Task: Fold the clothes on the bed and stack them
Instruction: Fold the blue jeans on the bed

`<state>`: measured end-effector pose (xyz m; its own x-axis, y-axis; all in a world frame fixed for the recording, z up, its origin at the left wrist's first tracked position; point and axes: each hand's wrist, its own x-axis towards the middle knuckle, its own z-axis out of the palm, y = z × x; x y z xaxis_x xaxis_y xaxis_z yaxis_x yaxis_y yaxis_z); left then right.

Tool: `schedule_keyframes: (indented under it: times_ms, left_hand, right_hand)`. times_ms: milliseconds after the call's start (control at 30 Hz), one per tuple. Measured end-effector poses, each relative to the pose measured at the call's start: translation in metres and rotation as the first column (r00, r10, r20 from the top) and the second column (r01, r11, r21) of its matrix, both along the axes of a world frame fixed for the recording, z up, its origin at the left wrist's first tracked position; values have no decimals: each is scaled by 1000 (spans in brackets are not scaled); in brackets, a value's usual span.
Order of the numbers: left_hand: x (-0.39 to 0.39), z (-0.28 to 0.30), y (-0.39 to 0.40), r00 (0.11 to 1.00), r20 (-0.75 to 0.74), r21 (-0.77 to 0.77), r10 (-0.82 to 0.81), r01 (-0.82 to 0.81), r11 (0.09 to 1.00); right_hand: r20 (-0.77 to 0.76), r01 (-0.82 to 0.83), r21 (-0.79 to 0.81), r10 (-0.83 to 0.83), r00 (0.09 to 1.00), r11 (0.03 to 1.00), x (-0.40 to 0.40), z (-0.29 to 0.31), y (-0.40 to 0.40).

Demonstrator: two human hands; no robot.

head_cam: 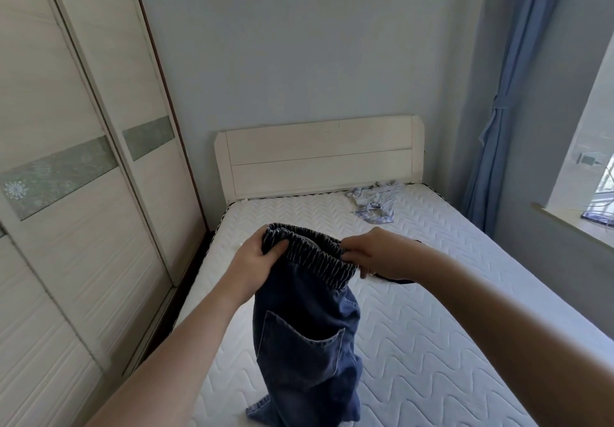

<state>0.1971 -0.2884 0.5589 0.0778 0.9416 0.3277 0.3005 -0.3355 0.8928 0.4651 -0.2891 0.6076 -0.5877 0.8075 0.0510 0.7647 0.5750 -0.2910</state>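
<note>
Bare quilted white mattress (pixel 415 310), white headboard (pixel 319 157), sliding wardrobe (pixel 66 194) left, blue curtain (pixel 518 111) right. Left hand (pixel 255 260) and right hand (pixel 375 253) each pinch the jeans (pixel 305 337) waistband, legs hanging onto mattress. Crumpled light garment (pixel 375 200) near headboard.

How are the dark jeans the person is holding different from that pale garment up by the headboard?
The jeans are dark blue denim; the pale garment is light blue-grey. The jeans hang from their elastic waistband, gripped by the left hand and right hand, while the pale garment lies crumpled and untouched on the mattress. The jeans are near the camera, the pale garment far off. Neither is folded yet.
</note>
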Motion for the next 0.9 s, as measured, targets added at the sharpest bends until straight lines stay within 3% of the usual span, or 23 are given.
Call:
schedule_keyframes:
  times_ms: [300,467,900]
  left_hand:
    - [-19,13,6,967,-229,52,-113,128,990]
    - [-15,15,4,899,-408,161,-156,239,958]
    - [-27,4,3,913,-345,-106,-217,192,976]
  right_hand:
    - [20,-14,265,9,1000,964,13,-13,3]
    - [-126,71,286,-36,991,956,4,-19,10]
    - [-262,165,282,-89,961,945,-17,-25,22]
